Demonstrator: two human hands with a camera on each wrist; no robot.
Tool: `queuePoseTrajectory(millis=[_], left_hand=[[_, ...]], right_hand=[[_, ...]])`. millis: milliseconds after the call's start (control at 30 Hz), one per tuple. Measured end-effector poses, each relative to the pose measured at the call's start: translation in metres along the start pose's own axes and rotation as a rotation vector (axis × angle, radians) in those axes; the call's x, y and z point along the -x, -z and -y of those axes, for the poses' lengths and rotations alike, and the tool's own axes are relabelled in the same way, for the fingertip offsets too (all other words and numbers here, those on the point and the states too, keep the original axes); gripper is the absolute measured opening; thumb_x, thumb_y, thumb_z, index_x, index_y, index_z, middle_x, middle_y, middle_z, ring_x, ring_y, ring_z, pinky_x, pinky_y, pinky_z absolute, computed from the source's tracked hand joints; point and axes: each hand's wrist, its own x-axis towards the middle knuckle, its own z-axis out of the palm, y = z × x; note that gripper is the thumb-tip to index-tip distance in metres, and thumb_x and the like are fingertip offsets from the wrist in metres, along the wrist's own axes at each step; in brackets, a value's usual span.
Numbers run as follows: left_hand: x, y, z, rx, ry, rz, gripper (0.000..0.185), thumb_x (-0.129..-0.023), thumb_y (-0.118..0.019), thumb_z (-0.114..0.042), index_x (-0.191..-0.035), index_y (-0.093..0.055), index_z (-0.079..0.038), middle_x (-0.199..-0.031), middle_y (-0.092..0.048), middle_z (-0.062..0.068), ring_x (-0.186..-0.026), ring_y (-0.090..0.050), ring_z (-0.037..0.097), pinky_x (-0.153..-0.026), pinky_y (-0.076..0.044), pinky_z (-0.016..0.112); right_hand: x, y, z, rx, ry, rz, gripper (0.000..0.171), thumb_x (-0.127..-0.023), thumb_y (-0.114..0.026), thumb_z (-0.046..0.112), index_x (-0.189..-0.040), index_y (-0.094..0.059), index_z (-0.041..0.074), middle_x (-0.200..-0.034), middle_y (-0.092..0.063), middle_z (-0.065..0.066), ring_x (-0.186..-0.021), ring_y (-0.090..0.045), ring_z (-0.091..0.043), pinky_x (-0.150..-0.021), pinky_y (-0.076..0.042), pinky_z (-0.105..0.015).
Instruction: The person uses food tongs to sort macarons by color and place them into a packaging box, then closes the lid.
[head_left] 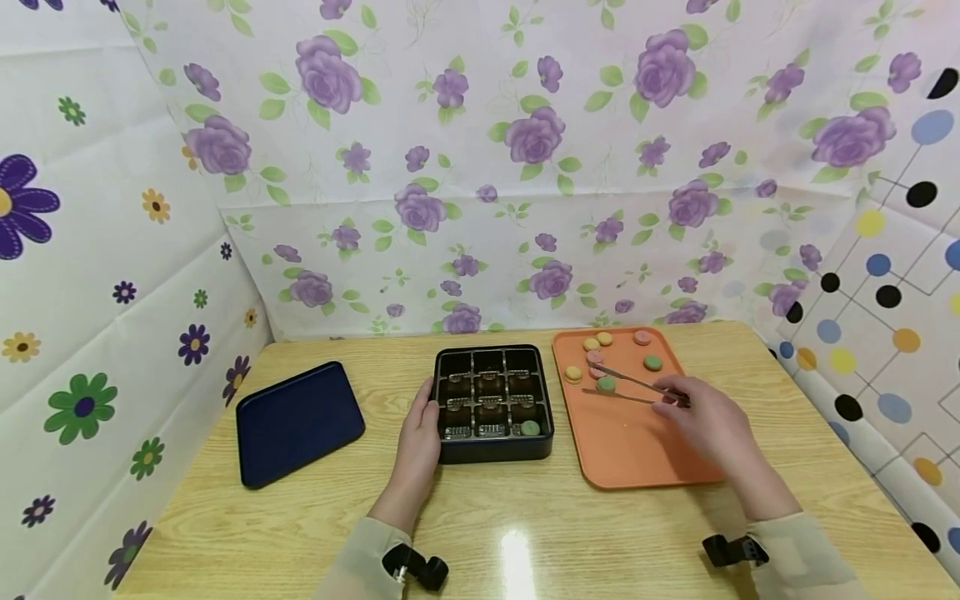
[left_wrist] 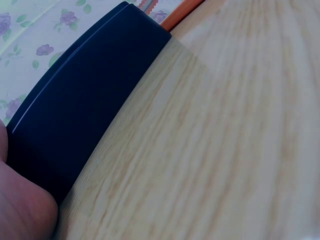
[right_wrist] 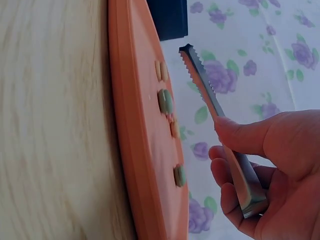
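Note:
A black compartment box (head_left: 491,360) stands mid-table with one green macaron (head_left: 530,427) in its near right cell. My left hand (head_left: 424,421) grips the box's left edge, and the box wall (left_wrist: 75,110) fills the left wrist view beside my palm (left_wrist: 20,205). My right hand (head_left: 678,400) holds metal tongs (head_left: 626,385) over the orange tray (head_left: 637,454). The tong arms stand apart on either side of a green macaron (head_left: 606,384). In the right wrist view the serrated tongs (right_wrist: 207,92) hover just above the tray (right_wrist: 132,125), with nothing between them.
Several yellow, pink and green macarons (head_left: 652,362) lie on the far half of the orange tray. A dark blue tray (head_left: 296,421) sits at the left of the wooden table (head_left: 525,533). Floral sheets wall in the back and both sides.

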Motion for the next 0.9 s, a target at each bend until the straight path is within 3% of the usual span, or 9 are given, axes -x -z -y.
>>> queuePoseTrajectory(millis=[900], left_hand=[[-0.001,-0.001,0.001,0.01,-0.006,0.0,0.056,-0.123,-0.033,-0.028,-0.178,-0.024,-0.018,-0.183,-0.018,0.007,-0.169,-0.013,0.034,-0.134,-0.016,0.062]], right_hand=[[-0.001,0.007,-0.029,0.017,-0.088,0.045,0.038,-0.11,-0.073,0.025,-0.14,-0.071,0.001,-0.125,-0.074,-0.022,-0.114,-0.069,-0.046,-0.085,-0.056,-0.06]])
